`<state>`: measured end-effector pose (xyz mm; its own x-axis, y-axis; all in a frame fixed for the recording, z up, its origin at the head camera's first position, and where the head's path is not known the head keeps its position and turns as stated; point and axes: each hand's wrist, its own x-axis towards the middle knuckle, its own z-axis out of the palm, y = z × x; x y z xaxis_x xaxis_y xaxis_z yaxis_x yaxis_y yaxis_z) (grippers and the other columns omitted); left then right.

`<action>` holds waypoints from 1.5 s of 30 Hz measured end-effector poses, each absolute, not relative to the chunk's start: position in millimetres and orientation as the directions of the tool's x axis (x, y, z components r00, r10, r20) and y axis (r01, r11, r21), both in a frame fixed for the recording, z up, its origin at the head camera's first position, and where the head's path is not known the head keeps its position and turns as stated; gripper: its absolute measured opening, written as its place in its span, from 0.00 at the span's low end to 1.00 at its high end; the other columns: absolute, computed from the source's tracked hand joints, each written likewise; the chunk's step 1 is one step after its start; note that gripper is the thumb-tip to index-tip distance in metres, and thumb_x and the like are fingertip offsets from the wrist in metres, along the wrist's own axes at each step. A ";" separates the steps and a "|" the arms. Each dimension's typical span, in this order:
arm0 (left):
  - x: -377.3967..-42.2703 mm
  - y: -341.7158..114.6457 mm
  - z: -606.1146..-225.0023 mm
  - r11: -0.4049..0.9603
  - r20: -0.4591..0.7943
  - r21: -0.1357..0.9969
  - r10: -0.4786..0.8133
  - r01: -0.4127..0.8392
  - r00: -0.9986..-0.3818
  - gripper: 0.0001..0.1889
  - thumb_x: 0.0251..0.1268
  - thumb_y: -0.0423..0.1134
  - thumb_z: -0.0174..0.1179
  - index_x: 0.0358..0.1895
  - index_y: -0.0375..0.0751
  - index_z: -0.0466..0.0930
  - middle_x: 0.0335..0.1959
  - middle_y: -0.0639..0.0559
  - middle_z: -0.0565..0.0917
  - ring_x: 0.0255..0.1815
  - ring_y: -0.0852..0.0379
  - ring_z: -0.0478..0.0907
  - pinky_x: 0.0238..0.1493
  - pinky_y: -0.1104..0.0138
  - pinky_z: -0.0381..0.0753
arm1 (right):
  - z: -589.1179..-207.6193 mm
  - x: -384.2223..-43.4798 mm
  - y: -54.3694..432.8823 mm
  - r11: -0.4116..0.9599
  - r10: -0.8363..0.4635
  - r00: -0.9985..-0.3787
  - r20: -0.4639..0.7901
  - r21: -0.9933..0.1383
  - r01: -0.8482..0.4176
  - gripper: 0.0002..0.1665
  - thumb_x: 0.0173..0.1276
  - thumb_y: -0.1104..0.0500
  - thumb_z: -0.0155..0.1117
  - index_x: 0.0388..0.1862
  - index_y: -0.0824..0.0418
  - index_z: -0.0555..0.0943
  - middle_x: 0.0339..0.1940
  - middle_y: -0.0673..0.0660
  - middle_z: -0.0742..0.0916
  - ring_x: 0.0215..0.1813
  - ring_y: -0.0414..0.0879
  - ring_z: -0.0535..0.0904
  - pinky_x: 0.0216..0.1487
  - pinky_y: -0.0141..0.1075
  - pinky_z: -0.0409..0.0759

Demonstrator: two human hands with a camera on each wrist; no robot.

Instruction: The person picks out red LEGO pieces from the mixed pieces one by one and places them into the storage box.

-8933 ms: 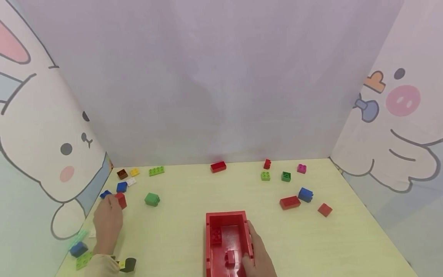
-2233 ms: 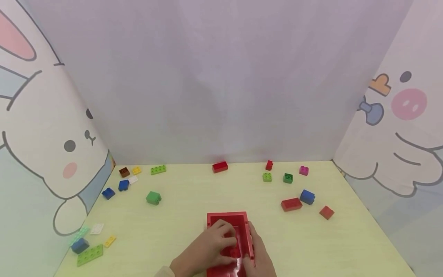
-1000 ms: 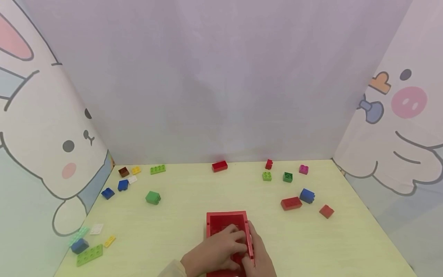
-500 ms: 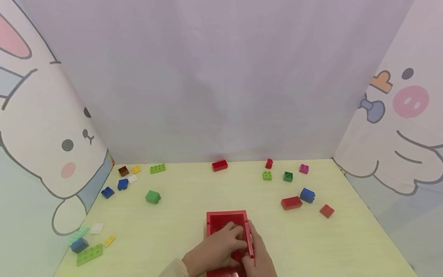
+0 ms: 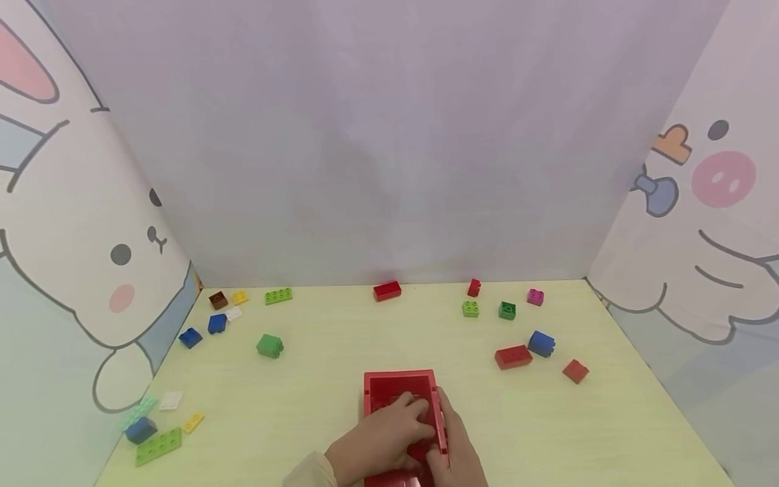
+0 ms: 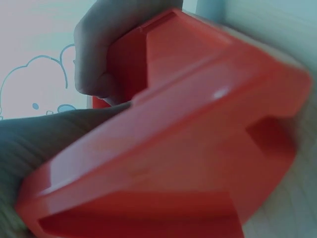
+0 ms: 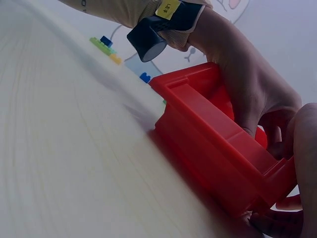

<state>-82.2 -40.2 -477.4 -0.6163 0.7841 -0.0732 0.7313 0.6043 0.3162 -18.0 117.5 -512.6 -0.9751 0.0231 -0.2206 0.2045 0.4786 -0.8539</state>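
Observation:
A red plastic bin [image 5: 398, 380] stands at the near edge of the table in the head view. My right hand [image 5: 461, 446] grips its right wall, thumb inside and fingers outside. My left hand [image 5: 386, 436] reaches down into the bin with bent fingers. What its fingertips touch is hidden by the hand and the walls. In the right wrist view the left hand [image 7: 247, 84] dips past the rim of the bin [image 7: 213, 124]. The left wrist view shows mostly the bin's outer wall [image 6: 188, 139].
Blocks lie scattered at the left, among them a green brick [image 5: 270, 345], a lime plate [image 5: 159, 446] and a blue brick [image 5: 141, 430]. On the right are a red brick [image 5: 514, 357] and a blue brick [image 5: 541, 343]. A curtain [image 5: 389, 149] bounds the back.
Earlier my left hand was at the red brick on the far left; that brick is gone from there. The left hand moved into the bin, then shifted right and has stayed almost still lately.

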 end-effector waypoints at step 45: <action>-75.7 -33.9 -476.4 0.717 -0.177 0.135 0.697 0.684 -0.695 0.37 0.38 0.52 0.87 0.57 0.63 0.79 0.53 0.64 0.80 0.54 0.64 0.75 0.50 0.72 0.88 | -517.7 -19.8 119.2 0.487 0.012 -0.986 -0.167 -0.860 0.152 0.58 0.58 0.63 0.64 0.87 0.50 0.50 0.78 0.57 0.72 0.59 0.53 0.79 0.56 0.49 0.89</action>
<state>-75.7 -33.9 -476.4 -0.6954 0.6966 -0.1766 0.6840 0.7169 0.1349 -19.8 119.2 -517.7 -0.9859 0.0124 -0.1670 0.1518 0.4870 -0.8601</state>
